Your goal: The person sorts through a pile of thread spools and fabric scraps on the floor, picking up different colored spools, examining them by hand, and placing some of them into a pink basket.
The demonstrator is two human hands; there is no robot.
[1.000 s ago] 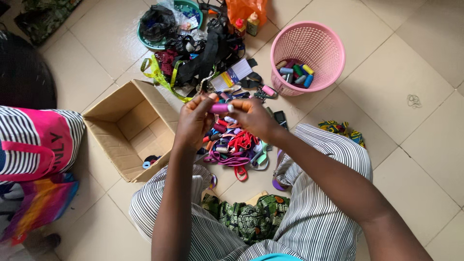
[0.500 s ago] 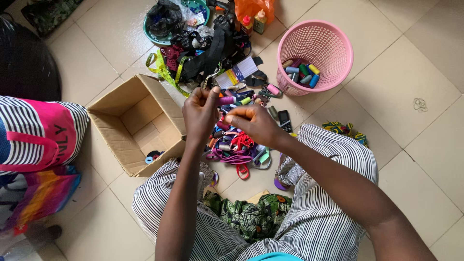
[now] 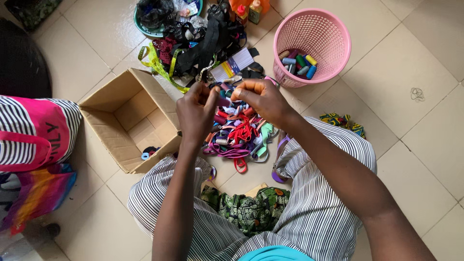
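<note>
My left hand [image 3: 195, 113] and my right hand [image 3: 261, 99] hover close together over a heap of coloured ribbons, elastic bands and thread spools [image 3: 237, 137] on the tiled floor. Both hands have their fingertips pinched towards each other, a few centimetres apart. Whether anything thin or small sits in the pinched fingers is hidden. I sit on the floor in a striped garment, with the heap between my knees.
An open cardboard box [image 3: 111, 130], nearly bare, stands left of the heap. A pink mesh basket [image 3: 338, 34] with several thread spools [image 3: 299, 63] stands at the upper right. Black cloth [image 3: 203, 38], a yellow-green measuring tape [image 3: 159, 63] and a green bowl [image 3: 145, 29] lie beyond. A striped bag [image 3: 34, 130] is at left.
A pink spool held between both hands a second ago is no longer visible there. The hands have drifted slightly down and towards the heap, still close together.
</note>
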